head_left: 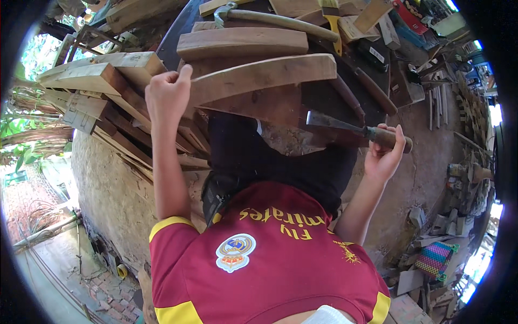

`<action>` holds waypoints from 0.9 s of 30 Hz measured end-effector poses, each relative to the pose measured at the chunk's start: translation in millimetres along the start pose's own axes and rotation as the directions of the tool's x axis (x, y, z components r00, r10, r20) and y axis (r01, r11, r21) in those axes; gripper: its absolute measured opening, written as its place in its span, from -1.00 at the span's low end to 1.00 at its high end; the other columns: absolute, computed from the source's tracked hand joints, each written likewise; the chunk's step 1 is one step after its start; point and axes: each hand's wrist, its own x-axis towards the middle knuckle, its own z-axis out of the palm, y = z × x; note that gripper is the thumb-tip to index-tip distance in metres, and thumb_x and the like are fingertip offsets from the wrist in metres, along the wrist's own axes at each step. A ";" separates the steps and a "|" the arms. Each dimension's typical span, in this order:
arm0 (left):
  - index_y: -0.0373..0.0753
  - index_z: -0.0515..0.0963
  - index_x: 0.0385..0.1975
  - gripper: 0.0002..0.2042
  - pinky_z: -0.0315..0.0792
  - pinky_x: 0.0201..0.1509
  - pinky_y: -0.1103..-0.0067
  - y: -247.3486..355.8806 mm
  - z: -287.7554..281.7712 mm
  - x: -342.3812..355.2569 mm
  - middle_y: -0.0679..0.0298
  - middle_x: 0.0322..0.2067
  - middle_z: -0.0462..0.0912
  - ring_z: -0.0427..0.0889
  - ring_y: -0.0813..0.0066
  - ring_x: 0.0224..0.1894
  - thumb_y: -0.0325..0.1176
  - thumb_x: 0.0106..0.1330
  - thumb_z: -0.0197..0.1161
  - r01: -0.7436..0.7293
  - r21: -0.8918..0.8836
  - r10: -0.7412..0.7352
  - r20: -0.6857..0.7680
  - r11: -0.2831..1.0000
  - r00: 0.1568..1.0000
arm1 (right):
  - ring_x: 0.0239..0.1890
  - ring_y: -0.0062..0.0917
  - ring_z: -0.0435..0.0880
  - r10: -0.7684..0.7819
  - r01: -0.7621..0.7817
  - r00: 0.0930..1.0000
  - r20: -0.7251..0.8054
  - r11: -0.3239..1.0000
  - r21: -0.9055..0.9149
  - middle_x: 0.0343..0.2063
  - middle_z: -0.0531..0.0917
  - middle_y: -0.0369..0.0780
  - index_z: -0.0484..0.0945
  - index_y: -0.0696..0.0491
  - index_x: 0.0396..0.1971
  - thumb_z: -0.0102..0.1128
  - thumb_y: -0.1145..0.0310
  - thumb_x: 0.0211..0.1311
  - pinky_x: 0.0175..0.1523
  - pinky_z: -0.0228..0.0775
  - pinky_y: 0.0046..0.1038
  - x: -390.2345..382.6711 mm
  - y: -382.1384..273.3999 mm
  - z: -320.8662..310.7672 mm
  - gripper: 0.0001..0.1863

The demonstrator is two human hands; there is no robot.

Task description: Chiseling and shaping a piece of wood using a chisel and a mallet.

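My left hand [166, 96] grips the near end of a curved wooden piece [264, 75] that reaches to the right over the workbench. My right hand [384, 154] holds a chisel [345, 125] by its wooden handle, the flat steel blade pointing left toward the dark board [259, 105] under the curved piece. The blade tip sits just right of that board. My red and yellow shirt fills the lower middle of the view.
Another curved wooden piece [243, 42] lies behind the first one. A stack of planks [102, 92] sits at the left. A long tool handle [280, 20], a yellow-handled brush [333, 24] and scraps cover the bench. Wood offcuts and a woven bag [435, 259] lie on the dirt floor.
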 end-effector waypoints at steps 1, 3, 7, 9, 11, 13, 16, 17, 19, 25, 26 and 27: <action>-0.33 0.66 -0.51 -0.60 0.47 -0.22 0.33 1.1 -0.4 0.6 -0.03 -0.55 0.64 0.65 -0.04 -0.39 -0.04 0.19 0.20 -0.034 0.018 0.035 -0.033 0.999 0.999 | -0.71 -0.63 0.39 -0.005 0.005 1.000 -0.025 1.000 0.002 -0.35 0.65 -0.08 0.56 0.13 -0.35 0.13 0.16 0.33 -0.67 0.14 -0.66 -1.5 -0.8 -3.6 -0.70; -0.32 0.66 -0.52 -0.61 0.48 -0.21 0.30 4.2 3.0 0.4 -0.03 -0.53 0.65 0.65 -0.05 -0.37 -0.05 0.22 0.17 -0.058 0.067 0.064 -0.089 0.996 0.994 | -0.72 -0.63 0.38 -0.014 0.015 0.997 -0.075 1.000 0.008 -0.35 0.65 -0.08 0.55 0.14 -0.34 0.13 0.17 0.33 -0.67 0.14 -0.65 -4.9 -3.1 -10.8 -0.70; -0.30 0.67 -0.51 -0.60 0.49 -0.20 0.28 6.9 10.6 8.2 -0.02 -0.51 0.66 0.65 -0.06 -0.34 -0.06 0.27 0.13 -0.079 0.119 0.100 -0.186 0.990 0.977 | -0.72 -0.63 0.37 -0.027 0.035 0.992 -0.120 0.998 0.060 -0.35 0.65 -0.08 0.55 0.14 -0.34 0.14 0.16 0.32 -0.68 0.13 -0.65 -12.2 -6.7 -29.9 -0.70; -0.30 0.67 -0.50 -0.58 0.49 -0.21 0.28 6.5 13.0 8.3 -0.02 -0.51 0.66 0.66 -0.05 -0.34 -0.03 0.29 0.11 -0.079 0.154 0.110 -0.204 0.985 0.973 | -0.72 -0.63 0.37 -0.026 0.040 0.986 -0.165 0.996 0.080 -0.35 0.66 -0.08 0.54 0.14 -0.34 0.14 0.16 0.32 -0.68 0.13 -0.65 -16.4 -7.2 -37.0 -0.70; -0.30 0.67 -0.50 -0.54 0.50 -0.22 0.30 4.6 14.7 8.9 -0.01 -0.51 0.66 0.66 -0.03 -0.35 0.02 0.31 0.10 -0.082 0.227 0.131 -0.210 0.970 0.969 | -0.72 -0.63 0.37 -0.029 0.036 0.987 -0.157 0.998 0.044 -0.35 0.66 -0.09 0.54 0.13 -0.35 0.14 0.16 0.32 -0.68 0.12 -0.64 -21.8 -6.3 -44.7 -0.70; -0.33 0.67 -0.50 -0.53 0.50 -0.23 0.34 1.4 17.5 10.1 0.01 -0.53 0.66 0.68 0.06 -0.38 0.04 0.30 0.14 -0.152 0.129 0.176 -0.205 0.980 0.963 | -0.69 -0.63 0.41 -0.025 0.027 0.991 -0.134 1.000 0.011 -0.37 0.66 -0.11 0.53 0.12 -0.36 0.16 0.16 0.31 -0.67 0.15 -0.64 -26.8 -6.1 -52.7 -0.71; -0.36 0.66 -0.50 -0.55 0.50 -0.22 0.41 -4.3 22.3 2.4 0.07 -0.55 0.67 0.70 0.20 -0.41 0.01 0.26 0.25 -0.294 -0.109 0.263 -0.232 0.950 0.936 | -0.64 -0.63 0.48 -0.008 0.007 0.995 -0.099 1.000 -0.012 -0.40 0.66 -0.14 0.51 0.09 -0.37 0.19 0.16 0.28 -0.64 0.20 -0.63 -31.7 -6.7 -61.7 -0.72; -0.37 0.65 -0.51 -0.56 0.50 -0.22 0.44 -7.7 23.0 -2.9 0.09 -0.55 0.67 0.70 0.25 -0.42 -0.01 0.24 0.29 -0.345 -0.201 0.292 -0.251 0.917 0.923 | -0.64 -0.64 0.48 0.000 -0.001 0.995 -0.100 1.000 -0.007 -0.40 0.66 -0.15 0.51 0.09 -0.38 0.19 0.16 0.28 -0.64 0.19 -0.64 -32.8 -6.8 -62.6 -0.72; -0.36 0.62 -0.25 -0.63 0.49 -0.10 0.49 -20.9 23.7 -9.7 0.11 -0.30 0.69 0.68 0.33 -0.25 -0.15 0.15 0.43 -0.434 -0.239 0.373 -0.262 0.869 0.890 | -0.65 -0.65 0.47 0.012 -0.012 0.992 -0.128 1.000 -0.004 -0.39 0.66 -0.15 0.51 0.10 -0.38 0.19 0.16 0.28 -0.64 0.18 -0.65 -33.1 -6.0 -61.6 -0.72; -0.31 0.43 0.14 -0.42 0.47 0.03 0.51 -47.5 21.0 -25.5 0.14 0.01 0.59 0.61 0.37 -0.04 -0.28 0.12 0.47 -0.548 -0.321 0.484 -0.261 0.772 0.835 | -0.66 -0.66 0.43 0.012 -0.018 0.989 -0.149 0.999 -0.037 -0.37 0.67 -0.14 0.52 0.09 -0.36 0.18 0.15 0.29 -0.63 0.16 -0.66 -32.7 -6.2 -48.9 -0.72; -0.31 0.42 0.15 -0.42 0.47 0.04 0.52 -50.6 21.2 -27.0 0.15 0.01 0.59 0.61 0.39 -0.03 -0.30 0.13 0.47 -0.531 -0.357 0.470 -0.249 0.769 0.847 | -0.67 -0.66 0.41 0.014 -0.020 0.989 -0.145 0.999 -0.037 -0.35 0.67 -0.14 0.53 0.09 -0.36 0.17 0.15 0.30 -0.64 0.15 -0.66 -32.9 -6.1 -47.0 -0.72; -0.31 0.41 0.16 -0.41 0.47 0.05 0.53 -52.5 20.9 -28.4 0.16 0.01 0.59 0.61 0.40 -0.02 -0.33 0.13 0.46 -0.513 -0.392 0.456 -0.236 0.764 0.858 | -0.68 -0.66 0.39 0.017 -0.022 0.990 -0.141 0.999 -0.037 -0.34 0.68 -0.14 0.54 0.09 -0.35 0.15 0.16 0.32 -0.64 0.14 -0.65 -33.0 -5.2 -45.7 -0.73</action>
